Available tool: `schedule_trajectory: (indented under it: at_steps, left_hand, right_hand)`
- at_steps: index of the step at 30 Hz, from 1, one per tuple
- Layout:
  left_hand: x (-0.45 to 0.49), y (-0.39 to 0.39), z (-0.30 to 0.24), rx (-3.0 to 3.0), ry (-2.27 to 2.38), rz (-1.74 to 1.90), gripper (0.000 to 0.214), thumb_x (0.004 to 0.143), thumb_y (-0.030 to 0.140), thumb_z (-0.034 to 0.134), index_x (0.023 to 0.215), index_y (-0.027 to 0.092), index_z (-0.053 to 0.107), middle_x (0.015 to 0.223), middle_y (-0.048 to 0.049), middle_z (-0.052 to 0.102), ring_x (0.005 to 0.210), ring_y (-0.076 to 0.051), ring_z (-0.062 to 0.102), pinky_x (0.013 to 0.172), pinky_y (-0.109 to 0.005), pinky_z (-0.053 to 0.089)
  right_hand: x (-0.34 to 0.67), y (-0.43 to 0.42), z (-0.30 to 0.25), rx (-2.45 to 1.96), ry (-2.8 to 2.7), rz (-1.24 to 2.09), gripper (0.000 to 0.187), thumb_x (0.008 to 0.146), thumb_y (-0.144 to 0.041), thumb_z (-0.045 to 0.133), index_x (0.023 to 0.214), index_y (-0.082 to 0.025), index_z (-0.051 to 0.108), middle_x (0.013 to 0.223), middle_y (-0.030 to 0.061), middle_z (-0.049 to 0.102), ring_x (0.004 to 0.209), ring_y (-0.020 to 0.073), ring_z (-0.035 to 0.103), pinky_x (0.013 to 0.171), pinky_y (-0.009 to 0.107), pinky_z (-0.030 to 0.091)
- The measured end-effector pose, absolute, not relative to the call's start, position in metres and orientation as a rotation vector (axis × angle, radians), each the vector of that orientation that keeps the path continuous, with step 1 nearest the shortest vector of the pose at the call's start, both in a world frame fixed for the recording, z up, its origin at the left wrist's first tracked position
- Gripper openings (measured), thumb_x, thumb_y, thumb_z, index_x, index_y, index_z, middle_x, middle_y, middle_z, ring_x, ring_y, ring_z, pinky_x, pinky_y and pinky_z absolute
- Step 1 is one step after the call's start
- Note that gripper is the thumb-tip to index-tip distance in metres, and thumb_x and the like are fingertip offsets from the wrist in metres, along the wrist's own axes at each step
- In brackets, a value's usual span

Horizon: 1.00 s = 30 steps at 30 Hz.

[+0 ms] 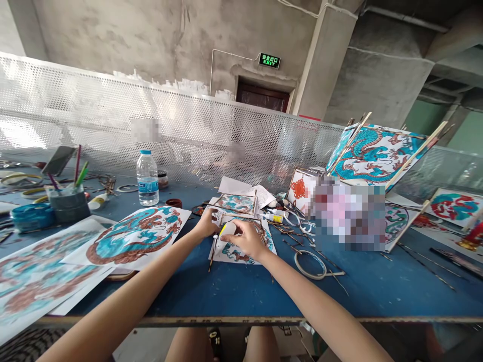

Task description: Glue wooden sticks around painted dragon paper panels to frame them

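- my right hand (pixel 249 242) pinches a yellow-labelled white plastic bottle (pixel 228 231), tilted toward the sheet's left edge.
- the turquoise-and-brown painted white paper sheet (pixel 241 255) lies before me on the flat blue tabletop (pixel 234 294).
- my left hand (pixel 206 225), fingers bent, is at the sheet's upper left; i cannot tell whether it grips anything.
- step in hand, probably: dispensing along that edge.
- next move should call for even squeezing.
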<state>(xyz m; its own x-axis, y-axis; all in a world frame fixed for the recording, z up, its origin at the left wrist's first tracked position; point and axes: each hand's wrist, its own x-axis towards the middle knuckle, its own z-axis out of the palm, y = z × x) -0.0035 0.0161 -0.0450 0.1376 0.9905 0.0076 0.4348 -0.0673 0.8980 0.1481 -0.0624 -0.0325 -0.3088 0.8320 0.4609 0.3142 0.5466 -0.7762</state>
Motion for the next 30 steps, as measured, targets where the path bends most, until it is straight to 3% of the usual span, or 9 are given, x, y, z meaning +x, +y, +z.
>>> schedule_trajectory:
  at_steps: [21, 30]
  left_hand:
    - [-0.003, 0.015, -0.043, 1.652, 1.443, 0.860, 0.066, 0.061, 0.000, 0.059, 0.122, 0.015, 0.038, 0.109, -0.0091, 0.050, 0.051, -0.004, 0.047, 0.044, -0.018, 0.041]
    - [-0.005, 0.024, -0.052, 1.634, 1.403, 0.893, 0.072, 0.054, 0.001, 0.060, 0.121, 0.017, 0.038, 0.107, -0.0077, 0.051, 0.057, -0.007, 0.051, 0.046, -0.019, 0.043]
  right_hand:
    - [0.146, -0.060, -0.038, -0.905, -1.803, 0.801, 0.028, 0.068, -0.043, 0.069, 0.076, -0.017, 0.063, 0.068, 0.0004, 0.058, 0.064, 0.0152, 0.053, 0.056, 0.024, 0.039]
    - [0.154, -0.062, -0.028, -0.938, -1.772, 0.831, 0.029, 0.066, -0.043, 0.070, 0.074, -0.016, 0.064, 0.067, 0.0008, 0.057, 0.063, 0.0151, 0.052, 0.055, 0.024, 0.039]
